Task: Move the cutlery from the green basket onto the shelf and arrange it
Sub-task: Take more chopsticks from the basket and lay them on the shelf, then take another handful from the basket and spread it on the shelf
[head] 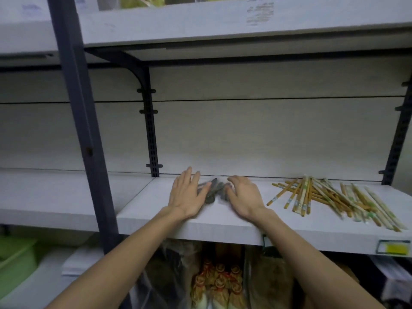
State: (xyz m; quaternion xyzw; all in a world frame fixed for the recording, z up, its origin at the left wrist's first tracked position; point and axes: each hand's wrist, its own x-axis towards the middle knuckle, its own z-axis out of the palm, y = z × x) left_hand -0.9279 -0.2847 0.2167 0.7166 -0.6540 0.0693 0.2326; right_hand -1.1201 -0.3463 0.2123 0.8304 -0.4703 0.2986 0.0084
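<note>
At the lower left, nearest the viewer and well below both hands, a corner of the green basket (15,259) shows as smooth moulded plastic. Straight beneath the hands, under the shelf, lie clear crinkled bags (214,284) of red-and-gold wrapped goods. Two bare forearms reach up and forward over the front edge of the shelf (223,228), a flat pale board with a faint wood grain. The left hand (186,195) lies palm down with its grip spread, fingers straight and fanned, the fingertips touching the left side of a small bundle of dark cutlery (213,190). The right hand (244,197) is on the other side of the bundle, fingers bent down onto it; whether they pinch it or only press cannot be told. The cutlery sits between the two hands, near the back of the shelf; it looks dark grey and is wrapped in something clear and glossy, its long axis running from the front toward the back wall, slanting a little to the right, though blur hides the single pieces. To the right of the right hand, apart from it, a loose heap of wrapped chopsticks (330,199) fans out, thin tan sticks in pale paper sleeves, most pointing from the front toward the back wall and crossing one another. Behind the left hand a dark slotted metal upright (151,130) rises against the pale back panel.
</note>
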